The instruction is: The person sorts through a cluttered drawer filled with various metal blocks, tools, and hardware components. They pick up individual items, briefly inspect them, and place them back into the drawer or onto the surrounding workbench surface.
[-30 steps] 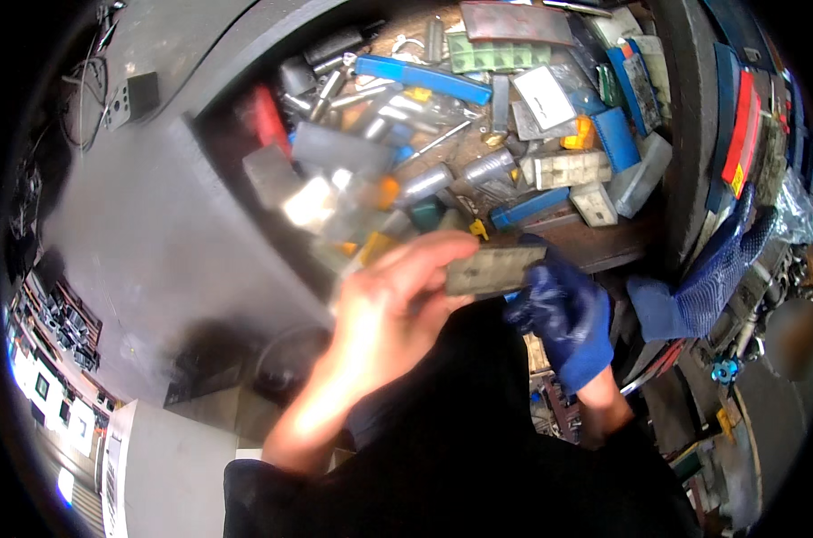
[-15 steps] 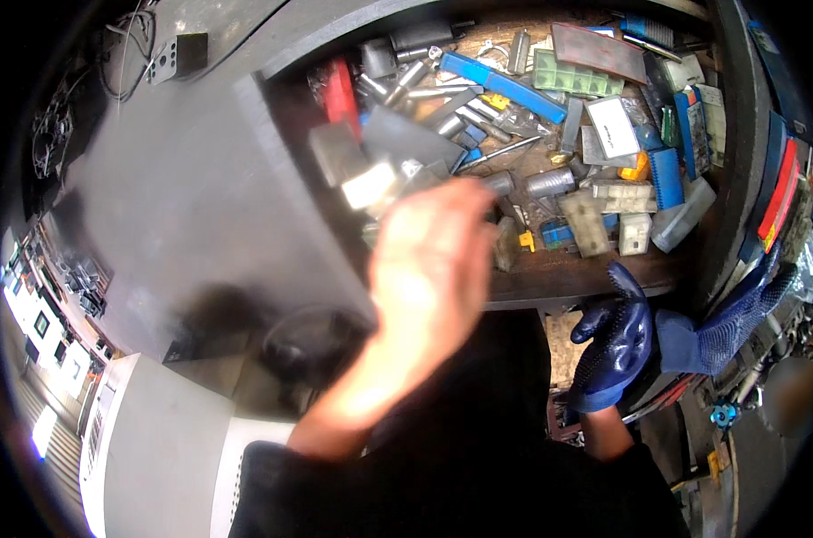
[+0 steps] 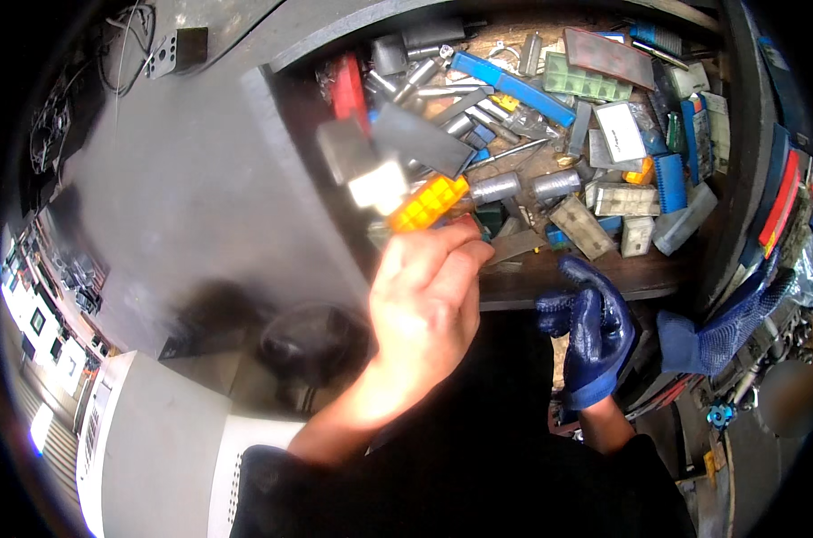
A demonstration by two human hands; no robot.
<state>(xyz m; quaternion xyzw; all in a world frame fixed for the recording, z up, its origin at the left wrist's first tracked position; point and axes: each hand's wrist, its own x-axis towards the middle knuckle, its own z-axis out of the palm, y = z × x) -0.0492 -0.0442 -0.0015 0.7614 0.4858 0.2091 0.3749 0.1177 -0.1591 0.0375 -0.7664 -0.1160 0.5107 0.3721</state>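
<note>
While a dark sleeve [image 3: 460,475] is being shown at the lower edge, the left hand [image 3: 424,305], bare, is being raised from it toward an open drawer [image 3: 586,282] of small parts, and its fingers are being curled together just under an orange ribbed plastic case [image 3: 427,203]; whether that case is being gripped or only touched at the fingertips cannot be told, since the contact is being hidden by the knuckles. To the right, the right hand [image 3: 590,327], covered by a blue glove, is being held loosely curled at the front edge of the drawer, with nothing seen in its grasp. Beside it, a second blue glove [image 3: 711,336] is being left lying over the drawer's right corner. Just above the orange case, a blurred grey and white block [image 3: 363,166] is being seen, and a dark grey flat plate [image 3: 422,139] is being shown next to it. Further in, two short metal cylinders [image 3: 525,186] are lying side by side among grey insert boxes [image 3: 623,199]. At the back, a long blue bar [image 3: 512,85], a green compartment tray [image 3: 588,81] and a red flat piece [image 3: 349,87] are being shown amid the clutter.
</note>
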